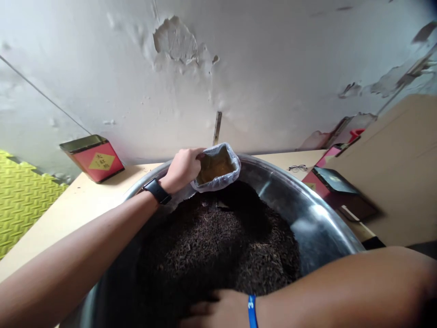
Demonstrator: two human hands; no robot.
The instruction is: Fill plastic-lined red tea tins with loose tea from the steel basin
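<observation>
Left fingers (196,152) clasp a lined container (221,182) by its left edge; right fingers (202,308) blur, their hold unclear.

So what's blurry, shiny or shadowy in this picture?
In the head view, the right hand is blurred at the bottom edge; bright glare streaks the right side of the metal basin; shadow darkens part of the loose dark leaves.

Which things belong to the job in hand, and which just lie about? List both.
Seemingly in use:
plastic-lined container
metal basin
loose dark tea leaves
perhaps labelled red tin

Apparently lying about:
eyeglasses
yellow-green foam mat
</observation>
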